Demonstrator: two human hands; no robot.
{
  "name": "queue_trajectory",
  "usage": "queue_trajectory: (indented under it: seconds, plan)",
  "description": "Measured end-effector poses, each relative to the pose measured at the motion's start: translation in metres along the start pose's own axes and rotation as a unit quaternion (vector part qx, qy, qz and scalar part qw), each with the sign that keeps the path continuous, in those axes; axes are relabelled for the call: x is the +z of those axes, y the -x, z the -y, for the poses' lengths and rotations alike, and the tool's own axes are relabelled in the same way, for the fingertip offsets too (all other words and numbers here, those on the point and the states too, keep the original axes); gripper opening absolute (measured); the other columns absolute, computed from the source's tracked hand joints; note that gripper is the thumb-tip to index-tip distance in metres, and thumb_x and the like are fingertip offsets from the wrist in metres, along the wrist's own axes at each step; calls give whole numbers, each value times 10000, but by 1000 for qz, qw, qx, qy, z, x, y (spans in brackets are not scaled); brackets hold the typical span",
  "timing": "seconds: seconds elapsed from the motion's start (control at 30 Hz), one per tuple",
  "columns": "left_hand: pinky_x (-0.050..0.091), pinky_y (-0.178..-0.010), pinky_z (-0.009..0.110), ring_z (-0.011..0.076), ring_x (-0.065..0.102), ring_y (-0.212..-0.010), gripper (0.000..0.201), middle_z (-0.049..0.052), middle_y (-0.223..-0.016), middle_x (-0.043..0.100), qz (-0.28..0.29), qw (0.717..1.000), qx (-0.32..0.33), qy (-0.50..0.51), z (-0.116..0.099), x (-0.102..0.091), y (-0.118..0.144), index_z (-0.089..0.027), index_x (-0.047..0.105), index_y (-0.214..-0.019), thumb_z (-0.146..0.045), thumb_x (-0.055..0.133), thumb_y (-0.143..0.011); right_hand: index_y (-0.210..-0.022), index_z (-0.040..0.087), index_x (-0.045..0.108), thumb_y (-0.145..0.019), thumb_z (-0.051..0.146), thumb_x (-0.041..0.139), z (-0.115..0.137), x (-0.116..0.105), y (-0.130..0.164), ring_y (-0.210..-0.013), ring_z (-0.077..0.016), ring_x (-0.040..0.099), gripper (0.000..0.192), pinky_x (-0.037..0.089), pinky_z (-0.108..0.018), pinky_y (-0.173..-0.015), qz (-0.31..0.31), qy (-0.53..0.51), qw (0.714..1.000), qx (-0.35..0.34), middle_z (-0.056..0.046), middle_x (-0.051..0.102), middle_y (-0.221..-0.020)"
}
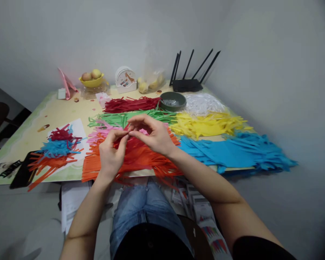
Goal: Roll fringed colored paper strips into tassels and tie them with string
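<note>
- A black flat object point(23, 173) lies at the table's point(56, 112) near left edge, far left of the orange strip pile point(141, 159).
- A small heap of mixed strips point(56, 148), dark red, blue and orange, rests partly on a white sheet, left of the orange strip pile.
- A yellow bowl of fruit point(92, 80) stands at the table's far edge, well behind and left of the orange strip pile.
- The left hand point(111, 153) hovers over the near part of the orange strip pile, thumb and forefinger pinched shut on one end of a thin red strip point(128, 130).
- The red strip is held in the air between both hands, just above the orange strip pile.
- The right hand point(153, 135) is just right of the left, fingers curled, its fingertips closed on the other end of the same strip.
- Green strips point(130, 117) and dark red strips point(132, 104) lie in rows behind the orange strip pile.
- A green bowl point(172, 101) sits behind and right of the orange strip pile, a black router point(186, 85) beyond it.
- Yellow strips point(206, 124) lie right of the orange strip pile.
- Blue strips point(233, 151) spread to the right of the orange strip pile, hanging over the table's near edge.
</note>
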State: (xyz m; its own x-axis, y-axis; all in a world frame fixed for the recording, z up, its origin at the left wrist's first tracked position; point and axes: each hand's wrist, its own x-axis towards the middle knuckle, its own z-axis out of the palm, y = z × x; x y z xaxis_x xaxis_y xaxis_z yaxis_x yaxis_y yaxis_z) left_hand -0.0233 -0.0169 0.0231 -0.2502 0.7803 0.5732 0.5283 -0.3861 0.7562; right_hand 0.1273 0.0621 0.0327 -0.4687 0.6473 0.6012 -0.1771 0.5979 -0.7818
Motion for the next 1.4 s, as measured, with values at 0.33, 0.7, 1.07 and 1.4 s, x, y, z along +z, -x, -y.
queue_trajectory:
  seconds: [0.33, 0.7, 1.07, 1.4]
  plan:
    - [587, -786, 313, 193, 741, -735, 316, 54, -743, 753, 111, 951, -170, 234, 9, -6, -7, -177, 694, -942, -412, 809, -766, -887, 179, 746, -880, 218, 689, 7, -20, -9, -746, -135, 690, 69, 530, -251, -712, 101, 92, 991, -3, -26, 761, -839]
    - [549, -644, 251, 167, 704, -645, 366, 30, -640, 729, 99, 912, -244, 314, 18, 0, -12, -178, 645, -743, -445, 873, -640, -826, 142, 749, -838, 186, 650, 19, -17, -22, -681, -120, 650, 109, 482, -227, -657, 113, 106, 987, 34, -17, 728, -734]
    - [578, -760, 355, 203, 702, -763, 289, 60, -838, 755, 29, 988, -153, -20, 77, -73, -55, -180, 708, -915, -436, 682, -782, -1048, 138, 713, -853, 398, 675, -19, -22, -36, -727, -136, 658, 328, 515, -258, -683, 7, 15, 996, 86, -42, 735, -826]
    - [513, -954, 575, 363, 685, -1006, 113, 100, -905, 741, 93, 877, -98, -462, 204, -200, -103, -269, 663, -655, -223, 575, -708, -1082, 70, 742, -956, 196, 446, -135, -95, -83, -992, -231, 690, 346, 495, -335, -919, -3, 499, 855, 144, -154, 762, -1077]
